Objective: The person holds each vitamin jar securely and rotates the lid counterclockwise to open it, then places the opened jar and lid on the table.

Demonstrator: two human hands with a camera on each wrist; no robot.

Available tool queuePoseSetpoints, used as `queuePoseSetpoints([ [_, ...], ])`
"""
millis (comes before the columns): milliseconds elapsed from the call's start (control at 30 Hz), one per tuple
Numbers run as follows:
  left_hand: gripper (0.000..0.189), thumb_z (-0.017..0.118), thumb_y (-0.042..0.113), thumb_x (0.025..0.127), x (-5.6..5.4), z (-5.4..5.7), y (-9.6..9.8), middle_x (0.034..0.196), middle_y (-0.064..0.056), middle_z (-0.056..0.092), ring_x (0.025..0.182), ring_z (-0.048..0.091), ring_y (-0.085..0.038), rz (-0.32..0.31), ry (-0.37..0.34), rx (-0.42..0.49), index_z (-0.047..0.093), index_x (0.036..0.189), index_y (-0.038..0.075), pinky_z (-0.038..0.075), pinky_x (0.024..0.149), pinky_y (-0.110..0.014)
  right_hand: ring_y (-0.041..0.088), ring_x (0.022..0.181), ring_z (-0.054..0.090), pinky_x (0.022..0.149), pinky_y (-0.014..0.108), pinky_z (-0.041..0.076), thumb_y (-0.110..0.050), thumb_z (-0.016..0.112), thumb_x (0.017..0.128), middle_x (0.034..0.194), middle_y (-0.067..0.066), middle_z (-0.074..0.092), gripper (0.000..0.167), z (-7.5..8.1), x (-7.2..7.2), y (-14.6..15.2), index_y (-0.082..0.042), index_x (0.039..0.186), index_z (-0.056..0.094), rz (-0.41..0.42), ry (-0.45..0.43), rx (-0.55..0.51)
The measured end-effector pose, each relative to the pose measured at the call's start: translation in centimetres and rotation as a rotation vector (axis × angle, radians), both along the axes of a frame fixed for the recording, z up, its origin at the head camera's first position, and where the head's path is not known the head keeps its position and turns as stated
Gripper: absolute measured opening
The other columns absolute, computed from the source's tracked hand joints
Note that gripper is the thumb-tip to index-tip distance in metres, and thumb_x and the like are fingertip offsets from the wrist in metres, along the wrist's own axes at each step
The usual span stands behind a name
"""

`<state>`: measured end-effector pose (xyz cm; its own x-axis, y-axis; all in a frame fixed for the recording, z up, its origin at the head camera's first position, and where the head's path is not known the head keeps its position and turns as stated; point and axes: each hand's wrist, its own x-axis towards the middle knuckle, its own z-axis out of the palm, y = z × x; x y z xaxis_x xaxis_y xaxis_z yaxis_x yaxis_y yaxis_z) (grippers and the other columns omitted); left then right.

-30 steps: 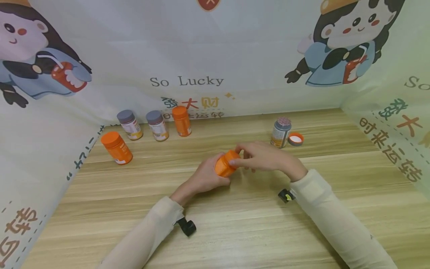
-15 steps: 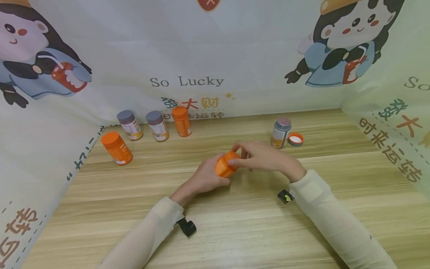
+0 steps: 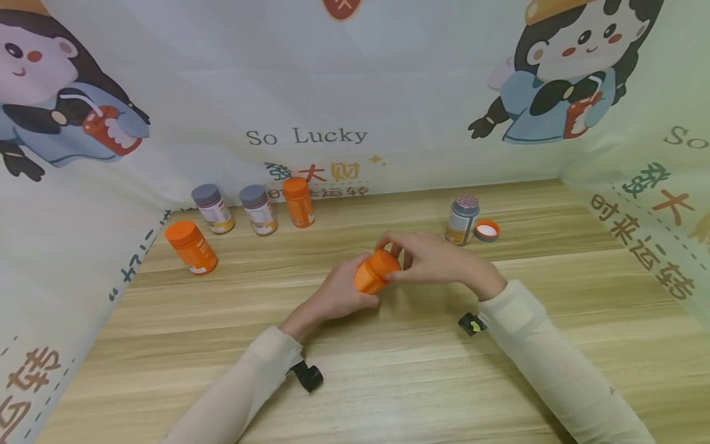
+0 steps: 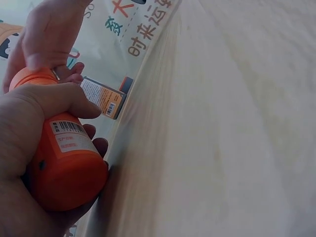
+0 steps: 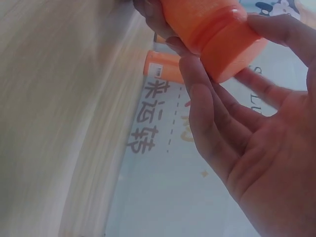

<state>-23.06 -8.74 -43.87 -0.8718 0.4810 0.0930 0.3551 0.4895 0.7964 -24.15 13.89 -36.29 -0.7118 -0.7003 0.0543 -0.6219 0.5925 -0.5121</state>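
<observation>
My left hand [image 3: 339,291] grips the body of an orange pill bottle [image 3: 367,279] and holds it tilted above the table, with its cap towards the right. In the left wrist view, its thumb lies across the bottle [image 4: 66,170], and a barcode label shows. The orange cap [image 3: 385,263] sits on the bottle. My right hand [image 3: 435,259] holds this cap by its edge between thumb and fingers. Seen from the right wrist, the thumb and fingertips touch opposite sides of the cap [image 5: 232,52], while the palm stays away from it.
On the wooden table [image 3: 388,382], two purple-capped bottles [image 3: 216,216] [image 3: 261,216] and two orange bottles [image 3: 191,246] [image 3: 300,206] stand at the back left. An uncapped grey bottle [image 3: 461,225] stands back right beside an upturned cap [image 3: 486,230]. A printed cloth [image 3: 410,123] hangs behind.
My right thumb and fingers have shifted round the cap's edge, and more of the cap shows now. My left hand and the bottle have hardly moved.
</observation>
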Motion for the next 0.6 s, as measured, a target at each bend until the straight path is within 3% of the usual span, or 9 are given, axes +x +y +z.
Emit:
queuePoseSetpoints([
  [267, 0.058, 0.082, 0.01, 0.073, -0.1, 0.2, 0.4, 0.102, -0.004, 0.067, 0.084, 0.059, -0.018, -0.013, -0.002, 0.0, 0.062, 0.128, 0.016, 0.051, 0.073, -0.031, 0.017, 0.09, 0.07, 0.084, 0.043, 0.062, 0.002, 0.07, 0.085, 0.126, 0.011, 0.069, 0.05, 0.2, -0.1, 0.7, -0.012, 0.131, 0.056, 0.101, 0.005, -0.086],
  [433, 0.054, 0.085, 0.014, 0.076, -0.1, 0.1, 0.4, 0.102, -0.005, 0.068, 0.082, 0.061, -0.019, -0.02, -0.042, 0.056, 0.062, 0.125, 0.016, 0.054, 0.071, -0.03, 0.017, 0.088, 0.07, 0.084, 0.041, 0.062, 0.0, 0.072, 0.085, 0.128, 0.012, 0.067, 0.05, 0.6, -0.2, 1.5, -0.012, 0.131, 0.055, 0.04, -0.026, -0.104],
  [600, 0.053, 0.086, 0.018, 0.08, -0.5, 0.1, 0.5, 0.112, -0.003, 0.069, 0.092, 0.063, -0.019, -0.001, -0.092, 0.165, 0.063, 0.128, 0.02, 0.055, 0.082, -0.032, 0.019, 0.09, 0.069, 0.081, 0.038, 0.062, -0.005, 0.075, 0.086, 0.124, 0.012, 0.067, 0.051, 0.9, -0.8, 2.4, -0.011, 0.132, 0.054, -0.04, -0.021, -0.125],
])
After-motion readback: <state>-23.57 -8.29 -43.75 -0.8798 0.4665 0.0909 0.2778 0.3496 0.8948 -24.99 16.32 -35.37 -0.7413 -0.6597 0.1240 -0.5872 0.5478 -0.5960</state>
